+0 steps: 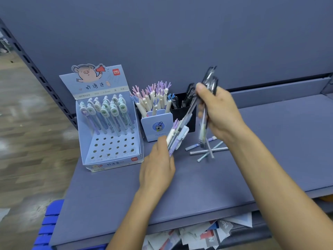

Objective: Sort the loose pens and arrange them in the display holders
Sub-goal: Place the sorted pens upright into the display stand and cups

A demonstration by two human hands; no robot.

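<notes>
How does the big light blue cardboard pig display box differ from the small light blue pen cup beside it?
The light blue cardboard pig display box is wider and taller than the small light blue pen cup. The box's oval-topped pens stand singly in holes, with the front rows vacant; the cup's finger-topped pens are bunched together. Both stand on the shelf.

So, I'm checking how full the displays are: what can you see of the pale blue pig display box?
The display box is pale blue cardboard, open-topped, with a header card showing a cartoon pig with a red megaphone and a red logo. It stands on the shelf at the left, beside the blue square holder. Pens with oval toppers fill its back rows; the front holes are empty.
</notes>
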